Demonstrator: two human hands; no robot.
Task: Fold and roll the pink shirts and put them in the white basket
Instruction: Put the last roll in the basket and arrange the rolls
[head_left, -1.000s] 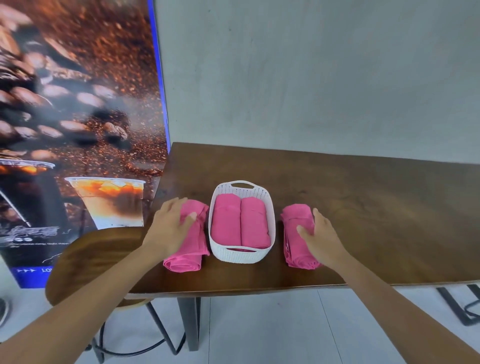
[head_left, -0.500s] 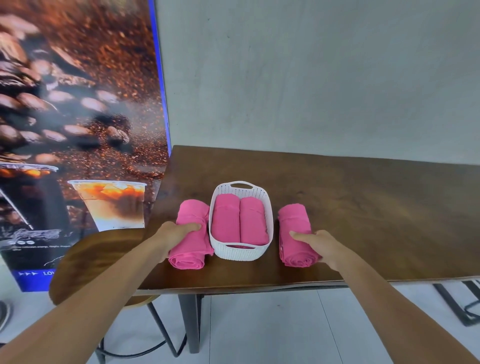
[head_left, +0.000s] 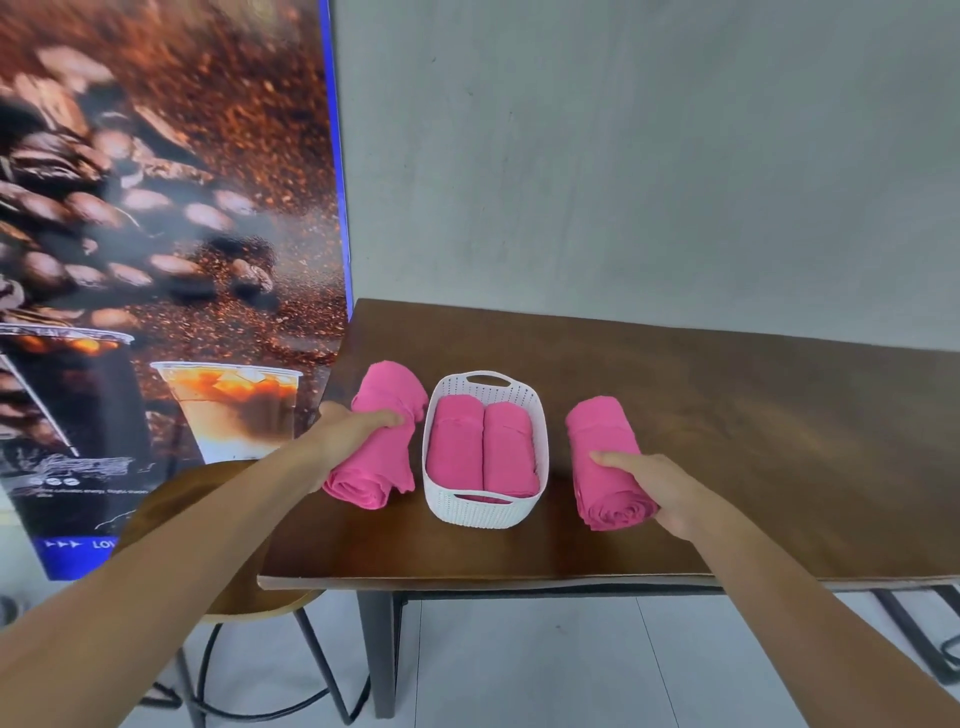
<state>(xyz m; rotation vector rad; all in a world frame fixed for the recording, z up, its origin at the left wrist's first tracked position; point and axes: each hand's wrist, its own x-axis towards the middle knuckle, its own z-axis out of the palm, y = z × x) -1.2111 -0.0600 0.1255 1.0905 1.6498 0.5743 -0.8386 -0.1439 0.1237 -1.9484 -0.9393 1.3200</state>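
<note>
A white basket (head_left: 485, 506) stands on the brown table with two rolled pink shirts (head_left: 480, 447) side by side inside it. Left of the basket lies another rolled pink shirt (head_left: 387, 387); my left hand (head_left: 345, 434) grips it around its middle, thumb across the top. On the basket's right lies a further rolled pink shirt (head_left: 600, 431); my right hand (head_left: 657, 486) grips its near half from the right side, thumb over the top. Both rolls touch the tabletop.
The wooden table (head_left: 753, 441) stretches to the right, its front edge close to me. A round wooden stool (head_left: 171, 512) stands at the table's left corner. A coffee poster (head_left: 156, 234) covers the left wall. A grey wall is behind.
Both hands slid from lying on top of the outer rolls to closing around them, nearer their front ends. The right roll sits slightly farther from the basket.
</note>
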